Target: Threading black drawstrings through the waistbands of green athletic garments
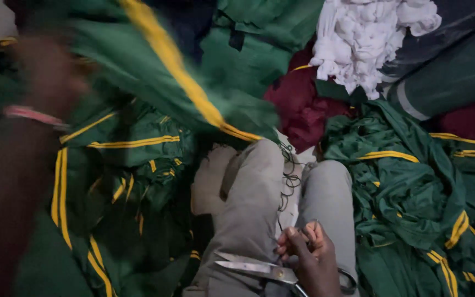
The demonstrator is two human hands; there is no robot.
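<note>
My left hand [48, 69] is raised at the upper left, blurred by motion, with a pink band at the wrist. It grips a green garment with a yellow stripe [166, 60] that stretches up and across the view. My right hand [311, 256] rests low on my lap over grey trousers [251, 198] and holds a pair of metal scissors [254, 268], blades pointing left. Loose dark threads [290, 176] lie between my knees.
Heaps of green garments with yellow stripes [413, 192] surround my legs on both sides. A maroon cloth [298, 104] and a bundle of white fabric [366, 38] lie at the top, with dark rolled fabric [452, 77] at the upper right.
</note>
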